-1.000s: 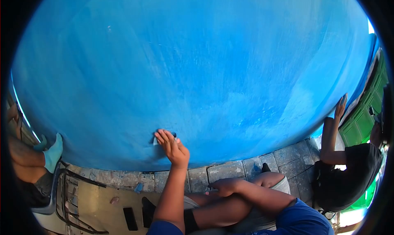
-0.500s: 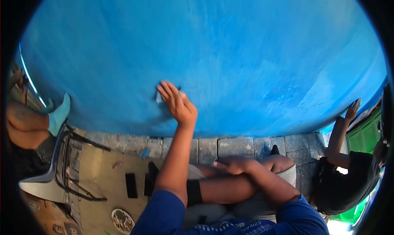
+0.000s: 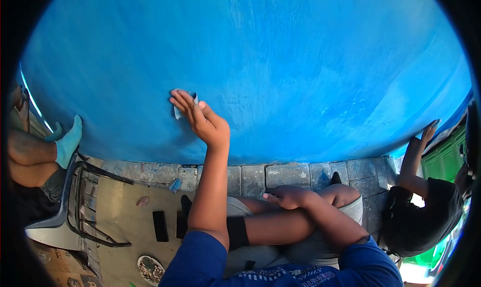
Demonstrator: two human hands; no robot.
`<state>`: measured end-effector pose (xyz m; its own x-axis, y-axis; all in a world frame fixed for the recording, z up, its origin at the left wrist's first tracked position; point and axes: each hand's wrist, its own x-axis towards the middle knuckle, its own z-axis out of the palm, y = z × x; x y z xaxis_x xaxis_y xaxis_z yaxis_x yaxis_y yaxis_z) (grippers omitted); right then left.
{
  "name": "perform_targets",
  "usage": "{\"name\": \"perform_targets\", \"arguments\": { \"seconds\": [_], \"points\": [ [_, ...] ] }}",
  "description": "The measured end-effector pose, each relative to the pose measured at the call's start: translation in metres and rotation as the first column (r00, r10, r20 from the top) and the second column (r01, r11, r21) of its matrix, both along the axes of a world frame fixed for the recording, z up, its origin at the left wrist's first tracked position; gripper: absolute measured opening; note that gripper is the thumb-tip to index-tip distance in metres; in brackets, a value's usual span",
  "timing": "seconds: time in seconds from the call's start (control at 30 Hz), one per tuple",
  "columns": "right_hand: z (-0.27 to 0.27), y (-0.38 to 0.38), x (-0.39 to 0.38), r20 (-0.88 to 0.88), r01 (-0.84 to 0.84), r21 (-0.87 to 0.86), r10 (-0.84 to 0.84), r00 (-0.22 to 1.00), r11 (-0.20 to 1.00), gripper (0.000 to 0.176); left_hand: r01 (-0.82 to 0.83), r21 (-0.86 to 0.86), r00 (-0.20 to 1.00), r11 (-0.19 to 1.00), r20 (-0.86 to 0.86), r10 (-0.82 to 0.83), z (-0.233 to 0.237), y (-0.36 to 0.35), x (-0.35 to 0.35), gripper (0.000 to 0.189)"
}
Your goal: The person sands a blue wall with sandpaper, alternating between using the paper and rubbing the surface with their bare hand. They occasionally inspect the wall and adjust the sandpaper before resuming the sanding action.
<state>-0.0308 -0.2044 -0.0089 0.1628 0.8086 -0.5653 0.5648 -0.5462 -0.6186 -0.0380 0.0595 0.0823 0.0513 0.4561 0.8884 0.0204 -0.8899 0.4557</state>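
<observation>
My left hand [image 3: 203, 120] presses a folded grey piece of sandpaper [image 3: 179, 112] against a large, curved blue surface [image 3: 310, 56]. The fingers lie over the sheet, and its edges curl out beside them. Paler, scuffed patches show on the blue paint to the right of the hand. Over my crossed legs, my right hand [image 3: 289, 197] rests low, with its fingers curled. A tiny greyish bit shows at its fingertips, too small to identify.
Grey paving blocks [image 3: 288, 178] run along the foot of the blue surface. A black phone [image 3: 160, 226], a plate of small bits [image 3: 150, 270] and a metal-legged chair [image 3: 75, 207] stand left. Someone in teal socks [image 3: 68, 142] sits there. Another person's hand [image 3: 429, 130] touches the surface at right.
My left hand has slid left and slightly up across the blue surface with the sandpaper, and more of the sheet now shows. My right hand stays over my legs.
</observation>
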Motion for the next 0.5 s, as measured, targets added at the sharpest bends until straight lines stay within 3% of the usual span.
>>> {"name": "perform_targets", "arguments": {
  "seconds": [0.1,0.2,0.33,0.43,0.5],
  "points": [
    [-0.019,-0.002,0.009,0.087,0.014,-0.090,-0.007,0.996,0.996,0.079,-0.007,-0.031,0.998,0.999,0.065,0.009,-0.020,-0.014,0.008,0.055],
    [0.008,0.004,-0.001,0.111,0.030,-0.060,-0.023,0.994,0.998,0.081,0.060,0.140,0.995,0.988,-0.085,-0.048,-0.052,-0.026,0.015,0.052],
    [0.011,0.002,-0.001,0.002,-0.009,-0.043,0.009,1.000,0.999,0.083,0.092,0.178,0.994,0.980,-0.075,-0.080,-0.028,-0.012,0.008,0.049],
    [-0.002,-0.004,0.006,0.048,0.007,-0.028,-0.006,0.999,1.000,0.082,0.090,0.118,0.996,0.989,-0.025,-0.087,-0.022,-0.023,0.012,0.049],
    [0.002,0.000,0.011,0.052,0.024,-0.120,-0.018,0.998,0.993,0.077,0.099,0.107,0.995,0.989,-0.012,-0.099,-0.020,-0.031,0.015,0.050]
  ]
}}
